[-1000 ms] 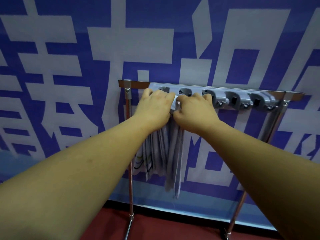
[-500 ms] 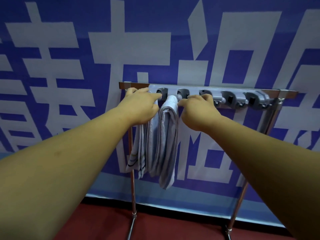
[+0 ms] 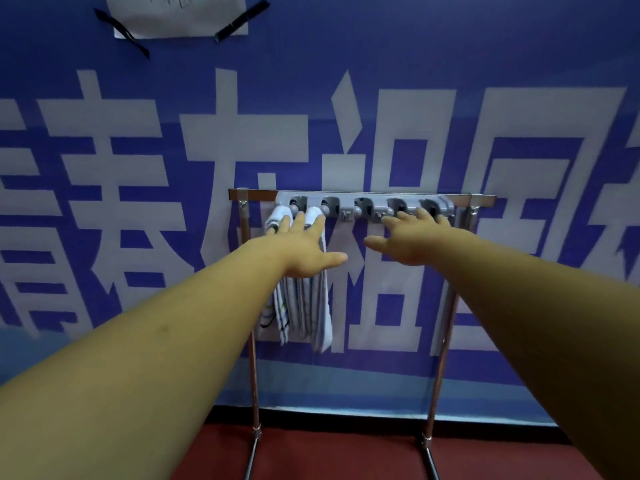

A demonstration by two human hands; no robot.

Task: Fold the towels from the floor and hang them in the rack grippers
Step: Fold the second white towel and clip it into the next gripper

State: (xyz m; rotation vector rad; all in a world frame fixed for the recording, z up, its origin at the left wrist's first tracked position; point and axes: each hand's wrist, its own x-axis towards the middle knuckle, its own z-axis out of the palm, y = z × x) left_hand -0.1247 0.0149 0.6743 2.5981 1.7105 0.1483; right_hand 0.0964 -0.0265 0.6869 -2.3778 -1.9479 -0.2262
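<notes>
A grey rack with several grippers (image 3: 408,206) is mounted on a metal stand (image 3: 446,306) against the banner. Two folded white towels hang from its leftmost grippers: one with dark stripes (image 3: 278,317) on the left, a plain one (image 3: 320,317) beside it. My left hand (image 3: 304,247) hovers in front of the towels with fingers spread and holds nothing. My right hand (image 3: 408,239) is spread out in front of the free grippers on the right, also holding nothing.
A blue banner with large white characters (image 3: 138,168) covers the wall behind the stand. A sheet of paper (image 3: 176,15) is taped up at the top. Red floor (image 3: 339,455) lies under the stand's legs.
Both hands have let go of the second towel at the rack and pulled back with fingers spread. The towel now hangs by itself. The view has moved back from the rack.
</notes>
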